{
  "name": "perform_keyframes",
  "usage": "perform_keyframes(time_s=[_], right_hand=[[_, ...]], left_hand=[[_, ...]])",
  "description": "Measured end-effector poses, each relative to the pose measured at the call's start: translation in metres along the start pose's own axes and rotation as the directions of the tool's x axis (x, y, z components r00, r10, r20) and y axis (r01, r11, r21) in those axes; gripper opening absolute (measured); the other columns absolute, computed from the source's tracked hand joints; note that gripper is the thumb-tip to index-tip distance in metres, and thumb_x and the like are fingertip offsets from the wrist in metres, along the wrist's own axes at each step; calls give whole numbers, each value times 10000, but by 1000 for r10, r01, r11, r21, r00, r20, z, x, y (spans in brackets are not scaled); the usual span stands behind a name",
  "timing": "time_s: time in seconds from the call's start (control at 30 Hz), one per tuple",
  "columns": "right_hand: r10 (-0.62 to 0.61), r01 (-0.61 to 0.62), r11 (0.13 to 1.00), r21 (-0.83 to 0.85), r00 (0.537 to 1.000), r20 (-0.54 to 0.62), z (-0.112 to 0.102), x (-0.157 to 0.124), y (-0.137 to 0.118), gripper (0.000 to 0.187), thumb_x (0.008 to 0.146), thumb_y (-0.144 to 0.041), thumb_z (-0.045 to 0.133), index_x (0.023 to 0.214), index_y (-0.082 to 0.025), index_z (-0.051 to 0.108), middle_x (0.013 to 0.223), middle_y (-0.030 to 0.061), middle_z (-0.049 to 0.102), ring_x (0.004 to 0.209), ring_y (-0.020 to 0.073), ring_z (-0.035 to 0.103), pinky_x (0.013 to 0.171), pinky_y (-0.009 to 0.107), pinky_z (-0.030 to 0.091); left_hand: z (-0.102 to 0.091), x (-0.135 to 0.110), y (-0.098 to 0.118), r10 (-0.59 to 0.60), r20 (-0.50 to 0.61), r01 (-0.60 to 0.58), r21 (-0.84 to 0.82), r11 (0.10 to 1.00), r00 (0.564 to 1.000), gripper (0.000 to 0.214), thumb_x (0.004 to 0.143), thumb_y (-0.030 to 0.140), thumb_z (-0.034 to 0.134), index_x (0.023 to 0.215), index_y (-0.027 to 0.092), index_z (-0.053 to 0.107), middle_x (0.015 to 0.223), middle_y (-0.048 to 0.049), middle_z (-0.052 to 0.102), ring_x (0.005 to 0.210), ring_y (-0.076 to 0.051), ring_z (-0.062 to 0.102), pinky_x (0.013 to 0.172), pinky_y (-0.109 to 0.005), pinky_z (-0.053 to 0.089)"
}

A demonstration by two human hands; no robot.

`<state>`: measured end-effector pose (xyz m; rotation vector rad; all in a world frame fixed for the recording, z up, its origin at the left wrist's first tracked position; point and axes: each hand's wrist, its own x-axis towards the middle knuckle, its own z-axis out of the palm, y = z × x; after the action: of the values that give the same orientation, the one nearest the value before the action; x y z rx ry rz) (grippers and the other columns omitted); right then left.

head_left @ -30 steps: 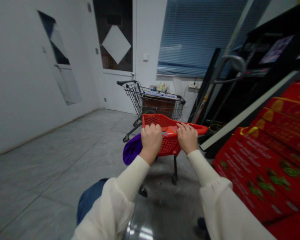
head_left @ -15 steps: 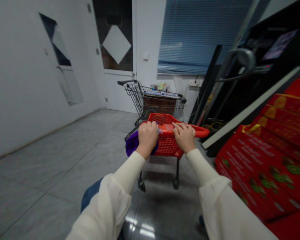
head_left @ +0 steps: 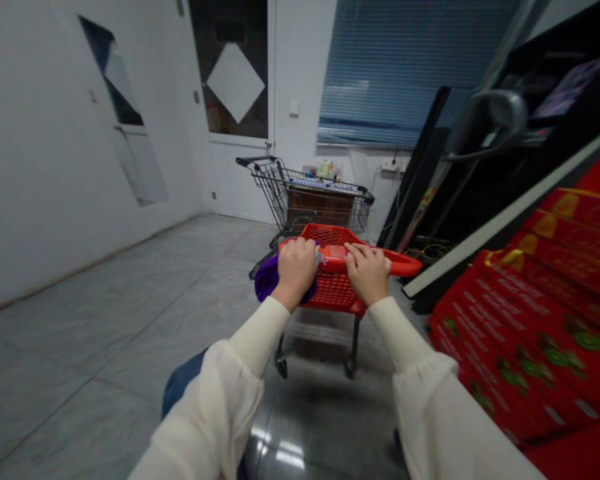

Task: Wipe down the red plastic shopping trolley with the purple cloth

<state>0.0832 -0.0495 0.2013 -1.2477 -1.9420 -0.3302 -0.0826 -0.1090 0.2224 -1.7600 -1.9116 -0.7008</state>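
My left hand [head_left: 297, 272] and my right hand [head_left: 367, 272] both grip the red plastic handle [head_left: 403, 265] of a small shopping cart. Its red mesh basket [head_left: 334, 291] sits just beyond and below my hands, on a thin metal frame with small wheels [head_left: 351, 367]. A purple fabric item [head_left: 267, 279] bulges out at the basket's left side, partly hidden behind my left hand. Cream sleeves cover both forearms.
A wire shopping cart [head_left: 325, 200] holding a brown box stands ahead by a white door [head_left: 240, 180]. Stacked red cartons [head_left: 530, 313] and a black display stand [head_left: 485, 153] line the right. A grey tiled floor [head_left: 100, 333] spreads left, bounded by a white wall [head_left: 40, 133].
The red cart has shifted slightly forward and up in view, showing more of its frame and wheels. The purple fabric now sits more behind my left hand. Both hands keep their grip.
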Motion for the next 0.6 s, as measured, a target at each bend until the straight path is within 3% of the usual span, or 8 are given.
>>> perform_keyframes(time_s=[0.1,0.17,0.27,0.37,0.43,0.5,0.6], right_hand=[[3,-3,1000,-18,1000,2,1,1,-3,430,993,-369,355,1241,-260,689,1263,69,673,1089,266,471,915,431,298],[-8,9,999,-31,1000,18,0,1,2,427,997,-362,353,1257,-266,677,1274,66,667,1093,263,473,913,425,303],[-31,33,998,-50,998,53,-1,1,12,428,1003,-356,347,1287,-271,656,1297,58,657,1104,257,476,915,415,310],[-30,32,999,-42,999,46,0,1,13,435,1002,-352,342,1284,-257,659,1301,67,654,1108,263,475,921,422,306],[-18,19,999,-31,1000,24,2,1,6,433,995,-348,352,1274,-246,667,1297,77,656,1108,273,473,920,433,302],[-6,6,999,-35,1000,12,4,0,-4,432,990,-345,359,1275,-238,665,1298,84,655,1113,283,472,920,442,302],[-7,9,999,-52,1000,29,4,0,-14,443,996,-341,346,1297,-226,650,1314,90,646,1131,287,470,934,450,308]], left_hand=[[0,2,27,105,16,-104,-29,994,994,384,1037,338,270,1013,155,606,991,-126,617,950,-241,576,809,-350,420],[-2,4,30,172,38,-170,-48,984,984,386,1039,343,271,1039,155,608,1012,-125,618,946,-238,582,806,-346,427],[-5,8,4,177,74,-174,-43,984,981,364,1035,349,313,1052,154,620,1034,-120,628,961,-230,588,827,-338,432],[-5,12,-27,56,82,-54,-21,998,995,355,1032,324,326,1045,147,634,1029,-119,637,964,-223,590,839,-331,431],[-3,12,-31,1,64,-1,-4,1000,998,349,1031,312,326,1044,149,635,1022,-116,638,962,-228,589,836,-337,429],[0,9,-18,7,42,-7,13,1000,999,363,1035,313,305,1030,156,631,1010,-114,634,959,-244,585,822,-353,427],[2,4,13,119,-1,-119,-18,993,993,410,1046,322,242,1057,158,617,1019,-116,625,965,-260,574,806,-365,419]])
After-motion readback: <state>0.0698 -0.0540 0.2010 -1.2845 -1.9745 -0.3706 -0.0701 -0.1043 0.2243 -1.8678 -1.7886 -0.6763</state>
